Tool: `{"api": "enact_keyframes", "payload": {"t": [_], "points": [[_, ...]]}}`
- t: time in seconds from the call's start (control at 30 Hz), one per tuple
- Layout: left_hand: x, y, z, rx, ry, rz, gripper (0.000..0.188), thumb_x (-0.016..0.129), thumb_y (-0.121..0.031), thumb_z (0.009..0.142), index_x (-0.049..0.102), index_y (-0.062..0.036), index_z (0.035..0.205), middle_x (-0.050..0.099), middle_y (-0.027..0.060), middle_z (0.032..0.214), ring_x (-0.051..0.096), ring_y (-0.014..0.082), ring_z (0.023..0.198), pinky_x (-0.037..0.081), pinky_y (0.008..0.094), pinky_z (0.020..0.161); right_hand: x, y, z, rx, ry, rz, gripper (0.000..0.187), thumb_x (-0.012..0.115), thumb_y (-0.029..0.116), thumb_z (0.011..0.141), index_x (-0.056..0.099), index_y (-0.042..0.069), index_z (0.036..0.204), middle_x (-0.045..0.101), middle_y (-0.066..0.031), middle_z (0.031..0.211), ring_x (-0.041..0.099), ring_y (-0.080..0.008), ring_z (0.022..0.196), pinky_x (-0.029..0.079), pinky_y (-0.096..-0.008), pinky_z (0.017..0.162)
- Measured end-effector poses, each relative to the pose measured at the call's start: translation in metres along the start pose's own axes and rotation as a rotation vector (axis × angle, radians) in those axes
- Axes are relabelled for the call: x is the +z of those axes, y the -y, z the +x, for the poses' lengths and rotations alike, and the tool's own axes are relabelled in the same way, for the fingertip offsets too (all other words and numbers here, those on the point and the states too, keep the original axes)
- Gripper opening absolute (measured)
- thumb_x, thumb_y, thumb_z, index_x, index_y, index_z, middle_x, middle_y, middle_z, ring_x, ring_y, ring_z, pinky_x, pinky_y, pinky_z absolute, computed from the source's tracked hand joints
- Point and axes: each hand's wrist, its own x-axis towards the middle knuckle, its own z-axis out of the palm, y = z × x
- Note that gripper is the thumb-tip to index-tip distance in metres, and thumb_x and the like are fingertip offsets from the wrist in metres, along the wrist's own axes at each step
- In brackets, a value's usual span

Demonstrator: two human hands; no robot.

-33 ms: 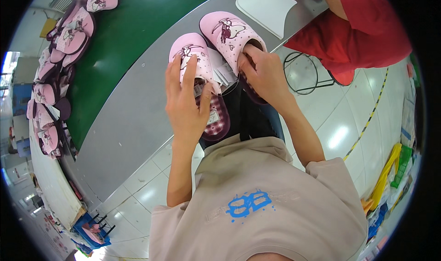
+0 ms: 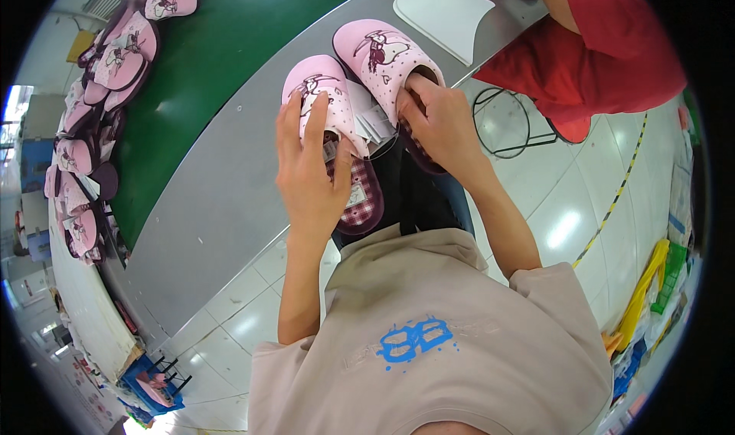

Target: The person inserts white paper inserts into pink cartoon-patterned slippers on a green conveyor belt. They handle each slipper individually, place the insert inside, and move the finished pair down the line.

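Two pink slippers with a cartoon print lie side by side at the near edge of the grey table. My left hand [image 2: 310, 178] grips the left slipper [image 2: 315, 71], fingers over its upper and thumb by its opening. Its plum sole and checked insole [image 2: 364, 197] stick out past the table edge, above my lap. On the right slipper [image 2: 375, 40], my right hand [image 2: 444, 129] is closed at the opening, fingertips partly hidden inside. White paper tags [image 2: 371, 121] lie between the two slippers.
Curved white sheets [image 2: 440, 17] rest on the grey table [image 2: 207, 197] beyond the slippers. Across the green surface [image 2: 207, 60], more pink slippers [image 2: 122, 60] stand in a row. A person in red [image 2: 582, 67] sits at the right, near a round wire stool frame [image 2: 501, 121].
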Motion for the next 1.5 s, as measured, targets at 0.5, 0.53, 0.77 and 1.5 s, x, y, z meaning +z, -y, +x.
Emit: {"api": "enact_keyframes", "payload": {"t": [0.5,0.53,0.77,1.5], "points": [[0.010,-0.007,0.005,-0.076,-0.080,0.072,0.054,0.072,-0.007,0.088,0.064,-0.0140,0.141,0.059,0.0133,0.152,0.063,0.0380,0.131,0.057,0.0434,0.098,0.001,0.001,-0.002,-0.002,0.008,0.041,0.019,0.063,0.019,0.099,0.069,0.002,0.100,0.070,-0.0243,0.090,0.065,-0.0483,0.086,0.050,-0.0537,0.075],[0.010,-0.006,0.005,-0.068,-0.088,0.075,0.053,0.071,-0.006,0.089,0.064,-0.0140,0.141,0.059,0.0133,0.151,0.063,0.0380,0.131,0.057,0.0431,0.097,0.002,0.000,-0.003,0.000,0.002,0.038,0.018,0.062,0.019,0.099,0.069,0.001,0.100,0.070,-0.0243,0.090,0.065,-0.0485,0.086,0.050,-0.0540,0.075],[0.010,-0.008,0.003,-0.100,-0.080,0.050,0.055,0.071,-0.009,0.088,0.063,-0.0138,0.142,0.057,0.0149,0.153,0.064,0.0376,0.129,0.059,0.0423,0.093,0.008,-0.007,-0.003,-0.065,-0.044,-0.004,0.018,0.064,0.017,0.100,0.069,0.000,0.104,0.069,-0.0222,0.086,0.066,-0.0425,0.078,0.051,-0.0467,0.071],[0.010,-0.010,0.006,-0.139,-0.094,-0.017,0.057,0.069,-0.001,0.084,0.062,-0.0103,0.140,0.059,0.0140,0.148,0.062,0.0377,0.129,0.055,0.0436,0.098,0.012,-0.001,-0.004,-0.076,-0.061,-0.069,0.018,0.068,0.017,0.095,0.070,0.002,0.104,0.072,-0.0223,0.090,0.068,-0.0459,0.084,0.052,-0.0484,0.074]]}}
